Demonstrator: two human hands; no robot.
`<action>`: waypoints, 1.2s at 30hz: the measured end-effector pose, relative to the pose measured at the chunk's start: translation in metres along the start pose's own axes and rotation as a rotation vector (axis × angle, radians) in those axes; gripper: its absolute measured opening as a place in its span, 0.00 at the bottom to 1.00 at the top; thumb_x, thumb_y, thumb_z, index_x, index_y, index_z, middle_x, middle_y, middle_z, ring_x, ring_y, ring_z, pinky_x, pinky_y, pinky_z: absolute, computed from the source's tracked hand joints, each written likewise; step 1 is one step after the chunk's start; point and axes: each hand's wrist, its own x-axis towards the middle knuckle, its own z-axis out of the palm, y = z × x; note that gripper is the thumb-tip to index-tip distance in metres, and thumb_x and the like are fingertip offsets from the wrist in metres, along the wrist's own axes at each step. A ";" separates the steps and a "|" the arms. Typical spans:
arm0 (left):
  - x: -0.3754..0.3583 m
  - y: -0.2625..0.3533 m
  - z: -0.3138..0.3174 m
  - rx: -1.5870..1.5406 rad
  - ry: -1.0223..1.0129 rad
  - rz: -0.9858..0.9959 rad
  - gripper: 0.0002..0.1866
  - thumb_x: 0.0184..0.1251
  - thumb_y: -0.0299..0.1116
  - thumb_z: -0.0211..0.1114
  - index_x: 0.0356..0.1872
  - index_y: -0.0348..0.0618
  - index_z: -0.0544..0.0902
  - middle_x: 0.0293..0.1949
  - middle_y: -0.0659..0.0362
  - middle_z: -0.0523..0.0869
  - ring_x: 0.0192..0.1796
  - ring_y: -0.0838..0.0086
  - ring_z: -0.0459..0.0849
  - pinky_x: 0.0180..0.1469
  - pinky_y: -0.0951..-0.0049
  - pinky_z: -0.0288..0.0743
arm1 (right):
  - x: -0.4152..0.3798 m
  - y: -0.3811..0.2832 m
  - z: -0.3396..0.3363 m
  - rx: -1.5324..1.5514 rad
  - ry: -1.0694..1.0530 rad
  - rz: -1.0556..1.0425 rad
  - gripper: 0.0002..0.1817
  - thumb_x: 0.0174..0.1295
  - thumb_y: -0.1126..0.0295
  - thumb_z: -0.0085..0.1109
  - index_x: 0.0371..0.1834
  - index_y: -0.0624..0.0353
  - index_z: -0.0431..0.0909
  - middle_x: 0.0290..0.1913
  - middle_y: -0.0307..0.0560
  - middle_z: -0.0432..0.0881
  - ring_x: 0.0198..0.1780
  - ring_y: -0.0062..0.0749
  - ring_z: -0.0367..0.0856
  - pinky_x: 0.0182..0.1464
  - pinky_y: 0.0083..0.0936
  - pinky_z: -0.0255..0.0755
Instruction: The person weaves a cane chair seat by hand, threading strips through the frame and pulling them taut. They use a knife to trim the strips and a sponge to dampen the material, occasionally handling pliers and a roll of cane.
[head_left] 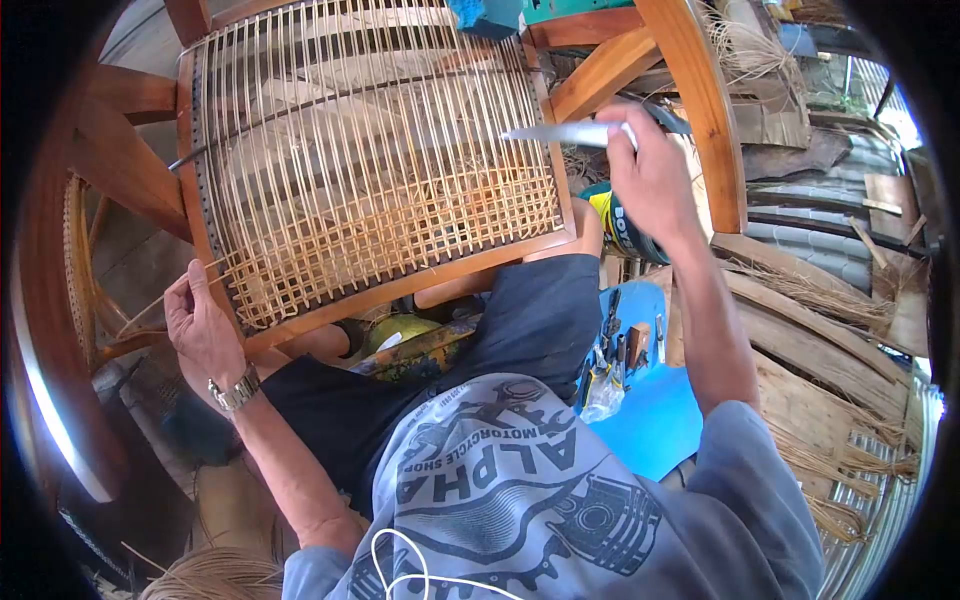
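Note:
A wooden chair frame (420, 272) lies before me, its seat strung with long pale cane strands (330, 110). Near me the strands are woven into an open lattice (390, 235). A thin dark rod (330, 98) crosses the far strands. My left hand (205, 320) is at the frame's left front corner, thumb and fingers closed on a thin cane strand (143, 315) that trails off to the left. Above the right side of the seat, my right hand (655, 185) grips a knife (570, 133) with a pale handle. The blade is blurred and points left over the strands.
Wooden chair legs (700, 110) rise at the right and left. A blue stool or tray (650, 420) by my right thigh holds several hand tools (610, 365). A black and yellow container (620, 225) stands under the frame's right. Cane bundles (215, 575) and planks (830, 330) lie around.

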 end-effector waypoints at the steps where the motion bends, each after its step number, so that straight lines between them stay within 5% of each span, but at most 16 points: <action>1: 0.001 0.003 0.000 0.078 0.004 -0.002 0.12 0.77 0.38 0.68 0.40 0.38 0.87 0.33 0.66 0.86 0.36 0.83 0.77 0.42 0.80 0.73 | 0.012 0.000 0.001 -0.056 0.001 -0.026 0.12 0.75 0.69 0.49 0.55 0.58 0.79 0.34 0.65 0.85 0.40 0.59 0.87 0.44 0.45 0.77; 7: 0.001 0.000 0.000 0.204 0.017 0.071 0.12 0.78 0.36 0.68 0.35 0.38 0.85 0.32 0.66 0.85 0.35 0.83 0.77 0.41 0.79 0.73 | 0.043 0.014 -0.002 -0.199 -0.156 -0.211 0.13 0.73 0.69 0.49 0.51 0.60 0.81 0.35 0.65 0.85 0.41 0.63 0.85 0.47 0.49 0.77; 8: 0.002 -0.004 -0.001 0.182 0.015 0.093 0.13 0.78 0.38 0.68 0.35 0.39 0.85 0.32 0.66 0.85 0.35 0.83 0.76 0.40 0.79 0.71 | 0.045 0.009 -0.005 -0.198 -0.162 -0.097 0.13 0.74 0.69 0.48 0.54 0.60 0.80 0.34 0.59 0.84 0.37 0.52 0.85 0.44 0.41 0.76; 9: 0.003 -0.008 -0.002 0.163 0.012 0.116 0.14 0.78 0.40 0.68 0.36 0.40 0.86 0.33 0.66 0.86 0.34 0.83 0.75 0.40 0.79 0.70 | 0.045 0.008 -0.004 -0.198 -0.164 -0.100 0.13 0.74 0.69 0.48 0.54 0.60 0.80 0.34 0.59 0.84 0.37 0.52 0.85 0.44 0.41 0.76; 11: 0.002 -0.010 -0.005 0.157 0.015 0.101 0.14 0.78 0.40 0.68 0.35 0.40 0.86 0.32 0.66 0.86 0.34 0.84 0.75 0.40 0.79 0.70 | 0.043 0.009 -0.003 -0.210 -0.316 -0.135 0.13 0.73 0.69 0.48 0.51 0.60 0.82 0.36 0.64 0.85 0.42 0.60 0.86 0.48 0.49 0.77; 15: -0.002 -0.003 0.000 0.075 0.027 0.074 0.14 0.78 0.40 0.68 0.35 0.40 0.86 0.32 0.67 0.85 0.34 0.85 0.75 0.39 0.80 0.70 | 0.049 0.004 -0.006 -0.202 -0.096 -0.088 0.12 0.74 0.70 0.47 0.49 0.60 0.81 0.34 0.63 0.85 0.40 0.60 0.86 0.45 0.51 0.76; 20: 0.001 -0.005 -0.003 0.051 0.001 0.038 0.12 0.78 0.37 0.67 0.36 0.40 0.85 0.32 0.66 0.85 0.34 0.85 0.76 0.39 0.81 0.71 | 0.056 0.020 -0.009 -0.229 -0.250 -0.247 0.13 0.74 0.69 0.46 0.50 0.59 0.81 0.34 0.62 0.85 0.39 0.60 0.86 0.44 0.48 0.77; 23: -0.004 0.008 0.000 0.085 -0.004 0.014 0.11 0.78 0.35 0.67 0.36 0.39 0.85 0.32 0.65 0.85 0.35 0.84 0.76 0.41 0.81 0.71 | 0.059 0.004 -0.009 -0.089 0.007 -0.163 0.13 0.72 0.69 0.48 0.51 0.58 0.81 0.34 0.62 0.84 0.38 0.58 0.86 0.44 0.46 0.77; 25: -0.004 0.012 0.000 0.099 -0.006 -0.028 0.11 0.79 0.35 0.66 0.36 0.39 0.84 0.32 0.64 0.85 0.35 0.84 0.76 0.40 0.81 0.71 | 0.056 -0.002 0.000 -0.170 -0.291 -0.189 0.14 0.72 0.69 0.49 0.52 0.59 0.81 0.34 0.61 0.85 0.38 0.57 0.86 0.43 0.43 0.78; 27: -0.003 0.017 0.001 0.138 0.023 -0.018 0.12 0.79 0.35 0.66 0.35 0.39 0.84 0.32 0.64 0.85 0.35 0.84 0.76 0.39 0.81 0.71 | 0.064 0.005 0.006 -0.148 -0.349 -0.369 0.13 0.72 0.69 0.48 0.52 0.59 0.81 0.33 0.58 0.85 0.35 0.50 0.86 0.41 0.41 0.77; 29: -0.004 0.013 0.001 0.110 0.018 -0.019 0.12 0.79 0.35 0.66 0.35 0.38 0.84 0.31 0.64 0.85 0.34 0.84 0.75 0.38 0.80 0.71 | 0.076 0.001 -0.005 -0.040 -0.256 -0.070 0.14 0.73 0.69 0.47 0.52 0.58 0.82 0.33 0.55 0.85 0.34 0.43 0.85 0.40 0.38 0.77; 31: -0.004 0.013 0.001 0.116 0.027 -0.034 0.11 0.78 0.35 0.67 0.35 0.38 0.84 0.30 0.65 0.84 0.34 0.83 0.75 0.37 0.80 0.70 | 0.077 -0.002 0.000 -0.013 -0.171 -0.085 0.13 0.73 0.69 0.48 0.52 0.58 0.82 0.32 0.51 0.84 0.31 0.34 0.84 0.37 0.35 0.76; 33: -0.002 0.003 -0.001 0.162 0.014 0.012 0.14 0.79 0.42 0.66 0.38 0.42 0.86 0.33 0.64 0.88 0.32 0.85 0.78 0.34 0.81 0.72 | 0.069 -0.003 0.013 -0.156 -0.377 -0.280 0.14 0.75 0.68 0.47 0.53 0.58 0.82 0.30 0.48 0.83 0.31 0.28 0.83 0.35 0.31 0.75; 34: -0.001 0.000 -0.001 0.162 0.019 0.013 0.14 0.79 0.42 0.66 0.38 0.42 0.86 0.33 0.64 0.88 0.32 0.85 0.78 0.34 0.81 0.72 | 0.064 -0.006 0.018 -0.140 -0.507 -0.217 0.14 0.76 0.68 0.46 0.53 0.58 0.82 0.30 0.45 0.81 0.31 0.26 0.82 0.34 0.30 0.74; 36: -0.001 -0.003 -0.003 0.135 0.001 0.026 0.14 0.79 0.42 0.66 0.38 0.41 0.86 0.32 0.65 0.88 0.32 0.85 0.78 0.35 0.81 0.72 | 0.076 -0.008 0.007 -0.067 -0.436 -0.136 0.14 0.75 0.68 0.46 0.53 0.58 0.82 0.31 0.44 0.82 0.32 0.27 0.82 0.36 0.32 0.74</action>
